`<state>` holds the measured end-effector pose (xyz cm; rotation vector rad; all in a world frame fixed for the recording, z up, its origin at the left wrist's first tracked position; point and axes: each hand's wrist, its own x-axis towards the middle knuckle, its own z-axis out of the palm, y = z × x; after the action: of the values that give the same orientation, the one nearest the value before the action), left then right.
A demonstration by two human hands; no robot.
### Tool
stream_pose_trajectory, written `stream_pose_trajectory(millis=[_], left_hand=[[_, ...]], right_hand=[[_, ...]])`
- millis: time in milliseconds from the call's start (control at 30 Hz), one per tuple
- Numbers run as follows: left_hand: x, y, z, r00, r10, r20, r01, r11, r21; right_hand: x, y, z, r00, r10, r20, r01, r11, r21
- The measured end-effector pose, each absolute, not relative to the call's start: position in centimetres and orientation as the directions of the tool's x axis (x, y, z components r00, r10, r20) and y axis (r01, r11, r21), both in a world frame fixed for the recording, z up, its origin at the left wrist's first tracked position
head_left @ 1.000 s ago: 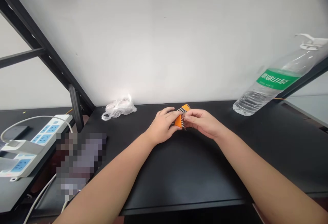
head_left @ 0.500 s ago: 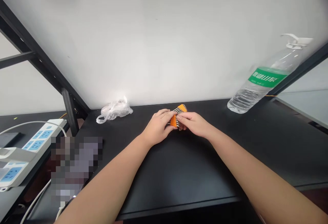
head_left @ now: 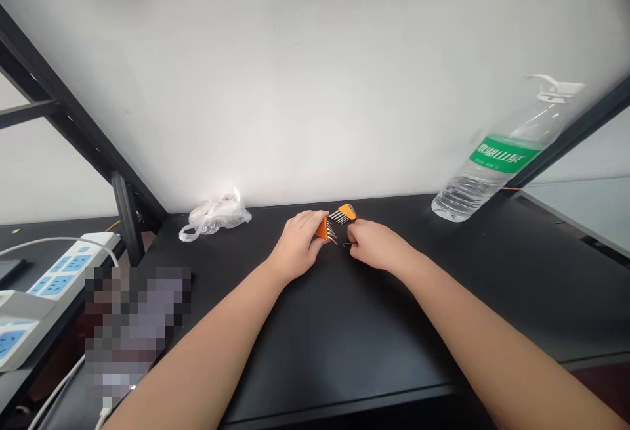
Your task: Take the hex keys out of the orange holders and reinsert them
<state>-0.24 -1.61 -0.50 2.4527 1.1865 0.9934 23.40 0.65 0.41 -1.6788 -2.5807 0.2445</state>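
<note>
My left hand [head_left: 298, 243] is closed round an orange hex key holder [head_left: 321, 228], with several metal keys sticking out of its right side. Just right of it, my right hand [head_left: 373, 242] has its fingers pinched on a small, thin, dark hex key [head_left: 346, 244], whose bent end pokes out to the left. Behind the hands, on the black tabletop [head_left: 339, 331], a second orange piece [head_left: 347, 211] has several silver keys fanning out to its left. Whether the two orange pieces are joined cannot be made out.
Near the wall lies a crumpled clear plastic bag [head_left: 216, 216]. A large water bottle [head_left: 497, 157] with a green label stands at the right. On the left are a blurred-out dark item [head_left: 157, 312], a white power strip [head_left: 63, 285] with cables, and a black metal frame [head_left: 125, 213].
My right hand has drawn away from the holder to the right, with a thin key now showing at its fingers. The two orange pieces show further apart. The view has shifted slightly.
</note>
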Motion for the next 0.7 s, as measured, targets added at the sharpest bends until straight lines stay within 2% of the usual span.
stream_pose_trajectory(millis=[267,367,600,700], left_hand=[[-0.2,-1.6,-0.7,0.46,0.767,0.448,0.579,-0.642,0.504],[-0.3,-1.6,-0.7,0.455,0.77,0.448,0.575,-0.638,0.512],[-0.3,-1.5,-0.6,0.445,0.781,0.439,0.577,-0.624,0.526],[-0.2,-1.5,-0.6,0.447,0.776,0.445,0.576,-0.63,0.521]], right_hand=[[24.6,0.8,0.8,-0.419,0.906,-0.056,0.886,0.395,-0.244],[24.7,1.1,0.7,-0.408,0.913,-0.011,0.878,0.389,-0.279],[24.5,1.0,0.4,-0.392,0.918,-0.063,0.912,0.379,-0.158],[24.4,0.5,0.6,-0.369,0.927,-0.06,0.922,0.358,-0.146]])
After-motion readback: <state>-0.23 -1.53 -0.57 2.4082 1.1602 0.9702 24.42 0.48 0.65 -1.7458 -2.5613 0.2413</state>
